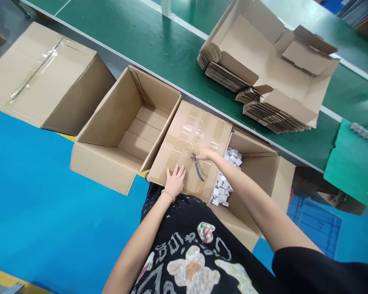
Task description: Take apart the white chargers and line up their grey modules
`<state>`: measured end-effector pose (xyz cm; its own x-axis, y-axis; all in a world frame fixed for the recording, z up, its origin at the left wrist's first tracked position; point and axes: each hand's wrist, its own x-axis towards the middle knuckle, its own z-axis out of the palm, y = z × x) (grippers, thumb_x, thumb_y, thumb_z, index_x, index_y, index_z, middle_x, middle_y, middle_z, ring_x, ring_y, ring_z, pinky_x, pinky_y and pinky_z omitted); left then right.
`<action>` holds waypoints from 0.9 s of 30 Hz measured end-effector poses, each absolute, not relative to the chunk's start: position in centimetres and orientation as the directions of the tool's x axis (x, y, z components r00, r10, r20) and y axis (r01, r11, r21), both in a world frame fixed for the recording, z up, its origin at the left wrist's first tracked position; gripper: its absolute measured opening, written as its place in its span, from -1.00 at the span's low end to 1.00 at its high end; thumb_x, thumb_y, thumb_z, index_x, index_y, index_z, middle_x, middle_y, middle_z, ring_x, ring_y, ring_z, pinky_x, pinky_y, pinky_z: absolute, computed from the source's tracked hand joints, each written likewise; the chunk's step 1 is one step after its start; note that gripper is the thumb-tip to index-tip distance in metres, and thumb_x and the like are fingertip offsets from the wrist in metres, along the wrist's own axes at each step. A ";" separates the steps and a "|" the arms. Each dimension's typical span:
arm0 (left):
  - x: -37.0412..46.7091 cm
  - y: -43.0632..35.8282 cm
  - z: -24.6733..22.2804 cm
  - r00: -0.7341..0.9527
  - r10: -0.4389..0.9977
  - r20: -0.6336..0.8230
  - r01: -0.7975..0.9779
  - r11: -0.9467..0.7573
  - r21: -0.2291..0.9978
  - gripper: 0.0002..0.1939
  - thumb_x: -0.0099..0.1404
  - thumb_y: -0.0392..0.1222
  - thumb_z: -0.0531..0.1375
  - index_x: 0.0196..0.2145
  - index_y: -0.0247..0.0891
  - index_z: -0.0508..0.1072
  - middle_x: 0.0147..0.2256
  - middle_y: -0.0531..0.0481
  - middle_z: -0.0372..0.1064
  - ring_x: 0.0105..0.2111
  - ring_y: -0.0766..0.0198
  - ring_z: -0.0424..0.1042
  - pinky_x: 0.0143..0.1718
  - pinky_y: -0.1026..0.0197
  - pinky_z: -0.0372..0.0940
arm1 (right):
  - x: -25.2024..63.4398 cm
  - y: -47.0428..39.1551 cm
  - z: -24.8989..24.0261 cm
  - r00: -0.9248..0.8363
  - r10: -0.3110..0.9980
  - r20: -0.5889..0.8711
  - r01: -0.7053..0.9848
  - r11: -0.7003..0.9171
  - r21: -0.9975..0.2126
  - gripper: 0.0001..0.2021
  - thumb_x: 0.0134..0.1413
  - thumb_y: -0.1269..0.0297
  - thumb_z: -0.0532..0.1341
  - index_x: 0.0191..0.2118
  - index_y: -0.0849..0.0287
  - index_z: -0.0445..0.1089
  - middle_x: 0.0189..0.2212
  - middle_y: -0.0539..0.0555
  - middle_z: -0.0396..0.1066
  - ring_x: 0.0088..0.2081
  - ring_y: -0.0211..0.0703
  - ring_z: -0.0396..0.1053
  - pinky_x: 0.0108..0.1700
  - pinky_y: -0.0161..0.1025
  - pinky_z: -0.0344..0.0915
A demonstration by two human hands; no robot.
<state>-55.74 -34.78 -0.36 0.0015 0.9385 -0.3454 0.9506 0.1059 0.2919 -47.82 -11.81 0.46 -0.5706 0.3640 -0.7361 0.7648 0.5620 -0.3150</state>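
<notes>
A closed, taped cardboard box (179, 132) stands in front of me. My left hand (175, 179) lies flat on its near part, fingers spread, holding nothing. My right hand (204, 154) is at the middle of the top, by the tape seam, with its fingers drawn together; blur hides what is between them. Dark-handled pliers (198, 171) are right beside those fingertips, head toward the seam and handle toward me. Whether the hand grips them is unclear.
An open box (144, 134) is left of the taped one, and another taped box (24, 77) is further left. At right, an open box (260, 171) holds many small white pieces (221, 190). Stacked flattened cartons (270, 61) lie on the green table (110, 28). A blue crate (315, 222) is at right.
</notes>
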 end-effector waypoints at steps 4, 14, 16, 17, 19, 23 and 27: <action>-56.2 -34.0 -0.3 0.060 0.946 -0.317 0.958 0.034 0.284 -0.52 0.31 -0.13 0.12 0.17 -0.19 0.18 0.25 -0.14 -0.01 0.26 -0.04 -0.05 0.22 -0.30 -0.12 | -43.3 -13.1 0.0 -0.622 0.361 -0.695 0.767 0.457 -0.450 -0.72 0.25 0.12 0.14 -0.25 0.29 0.37 -0.35 0.00 0.36 -0.36 -0.23 0.35 -0.30 -0.24 0.35; -58.6 -28.3 1.5 0.433 0.867 -0.248 0.895 -0.378 0.238 -0.60 0.33 -0.21 0.11 0.11 -0.25 0.24 0.17 -0.15 0.13 0.15 0.05 0.16 0.11 -0.14 0.16 | -40.6 -15.4 -2.4 -0.741 0.462 -0.487 0.628 0.219 -0.747 -0.57 0.25 -0.01 0.06 -0.47 0.25 0.30 -0.57 -0.08 0.20 -0.51 -0.28 0.20 -0.40 -0.30 0.18; -59.6 -27.2 1.8 0.501 0.831 -0.243 0.861 -0.452 0.233 -0.63 0.33 -0.22 0.10 0.09 -0.26 0.26 0.15 -0.14 0.17 0.12 0.08 0.21 0.08 -0.09 0.21 | -40.4 -15.5 -2.6 -0.741 0.484 -0.465 0.607 0.188 -0.772 -0.56 0.25 -0.02 0.05 -0.50 0.24 0.27 -0.60 -0.10 0.15 -0.54 -0.30 0.15 -0.43 -0.31 0.12; -60.1 -26.8 2.0 0.527 0.815 -0.242 0.847 -0.480 0.228 -0.64 0.33 -0.22 0.10 0.08 -0.26 0.27 0.14 -0.13 0.18 0.11 0.09 0.22 0.07 -0.08 0.22 | -40.4 -15.6 -2.7 -0.741 0.493 -0.456 0.598 0.176 -0.782 -0.56 0.24 -0.02 0.05 -0.51 0.23 0.26 -0.61 -0.10 0.13 -0.55 -0.31 0.12 -0.43 -0.31 0.10; -61.2 -26.0 2.5 0.549 0.800 -0.243 0.835 -0.509 0.209 -0.64 0.34 -0.24 0.09 0.08 -0.26 0.27 0.13 -0.12 0.20 0.12 0.10 0.21 0.06 -0.06 0.22 | -40.4 -15.7 -2.7 -0.740 0.508 -0.441 0.582 0.156 -0.798 -0.56 0.23 -0.02 0.06 -0.53 0.21 0.24 -0.63 -0.10 0.10 -0.57 -0.31 0.07 -0.45 -0.32 0.05; -62.7 -24.1 3.2 0.500 0.831 -0.246 0.866 -0.478 0.144 -0.58 0.33 -0.36 0.01 0.14 -0.26 0.22 0.14 -0.18 0.20 0.16 -0.01 0.14 0.05 -0.13 0.17 | -40.4 -15.9 -2.4 -0.742 0.531 -0.410 0.552 0.136 -0.822 -0.58 0.21 0.02 0.07 -0.57 0.20 0.20 -0.63 -0.11 0.08 -0.57 -0.31 0.05 -0.43 -0.32 0.01; -62.6 -20.9 3.2 0.526 0.813 -0.250 0.851 -0.501 0.158 -0.48 0.31 -0.44 -0.09 0.18 -0.14 0.21 0.22 -0.12 0.12 0.22 -0.08 0.05 0.04 -0.15 0.12 | -40.5 -16.4 -2.1 -0.725 0.559 -0.403 0.554 0.125 -0.823 -0.62 0.22 0.12 0.08 -0.57 0.19 0.19 -0.64 -0.11 0.10 -0.55 -0.29 0.08 -0.40 -0.31 0.03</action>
<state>-62.61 -20.88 3.23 0.5257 0.8130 -0.2504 0.8507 -0.5014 0.1581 -40.48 -16.41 -2.15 -0.7249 0.5588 -0.4028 0.5540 0.1255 -0.8230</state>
